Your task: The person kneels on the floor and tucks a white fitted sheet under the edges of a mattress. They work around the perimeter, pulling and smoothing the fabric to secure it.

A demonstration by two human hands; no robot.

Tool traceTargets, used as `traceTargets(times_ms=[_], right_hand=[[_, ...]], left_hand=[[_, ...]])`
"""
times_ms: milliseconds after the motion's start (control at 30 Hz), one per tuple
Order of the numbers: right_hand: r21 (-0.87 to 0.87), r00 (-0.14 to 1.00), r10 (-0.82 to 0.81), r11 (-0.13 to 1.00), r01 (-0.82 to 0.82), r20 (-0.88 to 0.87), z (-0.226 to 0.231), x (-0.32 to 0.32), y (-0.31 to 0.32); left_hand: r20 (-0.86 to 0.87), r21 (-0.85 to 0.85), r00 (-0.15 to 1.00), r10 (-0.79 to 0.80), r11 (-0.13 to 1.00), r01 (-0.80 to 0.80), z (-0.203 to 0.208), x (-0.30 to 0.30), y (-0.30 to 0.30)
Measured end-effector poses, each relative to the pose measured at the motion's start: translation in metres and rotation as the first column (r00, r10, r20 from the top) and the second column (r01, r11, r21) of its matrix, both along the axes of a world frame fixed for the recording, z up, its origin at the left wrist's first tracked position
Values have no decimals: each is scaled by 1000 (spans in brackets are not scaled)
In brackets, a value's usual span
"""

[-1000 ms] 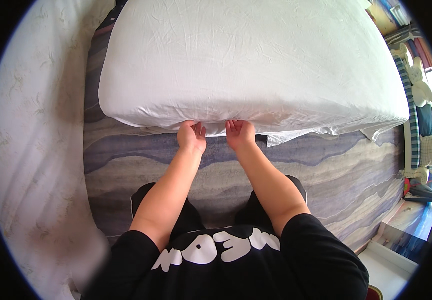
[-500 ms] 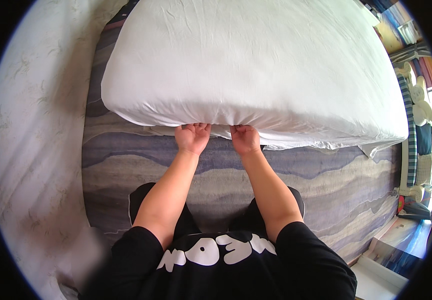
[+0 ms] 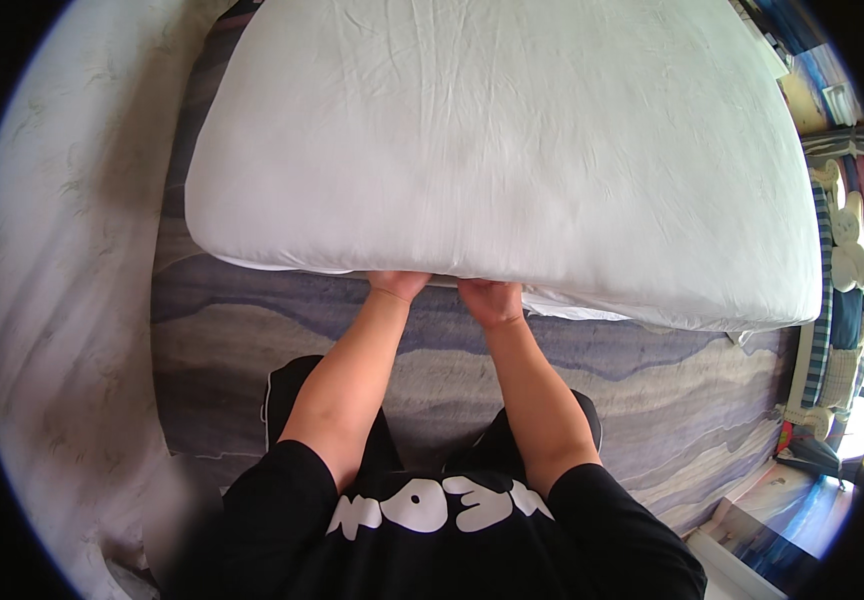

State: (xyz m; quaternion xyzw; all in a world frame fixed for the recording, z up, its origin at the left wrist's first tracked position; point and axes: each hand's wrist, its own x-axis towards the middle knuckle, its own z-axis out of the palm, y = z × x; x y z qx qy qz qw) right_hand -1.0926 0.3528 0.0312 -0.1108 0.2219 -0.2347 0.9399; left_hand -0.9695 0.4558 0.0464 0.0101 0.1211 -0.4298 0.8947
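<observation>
The white-covered mattress (image 3: 502,150), cut off at the top of view, lies over and beyond the fingers, its near edge hiding them. Whether the left hand (image 3: 399,284) and right hand (image 3: 493,302) clench it cannot be told.

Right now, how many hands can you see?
2: the left hand at the near edge of the white-covered mattress, and the right hand to its right along that edge. Both hands' fingertips are hidden.
</observation>
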Motion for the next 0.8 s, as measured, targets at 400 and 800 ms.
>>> traceTargets(times_ms=[400, 800], right_hand=[[15, 994, 27, 999, -28, 107, -35, -3, -13], [76, 997, -80, 994, 80, -2, 3, 8, 4]], left_hand=[[9, -167, 999, 43, 985, -41, 6, 0, -7], [-183, 739, 897, 402, 658, -145, 40, 5, 57]])
